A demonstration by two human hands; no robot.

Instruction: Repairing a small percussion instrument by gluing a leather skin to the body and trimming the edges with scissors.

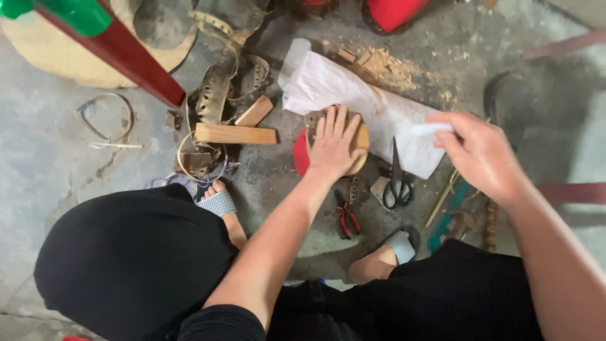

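Here left hand [332, 146] presses wooden disc [361, 140]; right hand [481, 153] perhaps pinches paper [353, 95].

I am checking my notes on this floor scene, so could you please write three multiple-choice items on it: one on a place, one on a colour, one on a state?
1. Where do the black scissors lie?
A. Partly on the white sheet
B. On the wooden block
C. Under a sandal

2. What colour are the grips of the small pliers?
A. Blue
B. Red
C. Yellow

3. How is the left hand?
A. Clenched in a fist
B. Lifted in the air
C. Spread flat on the round wooden piece

Answers: 1 A, the blades reach onto the sheet's lower edge. 2 B, both grips are red. 3 C, its fingers are splayed on the disc.
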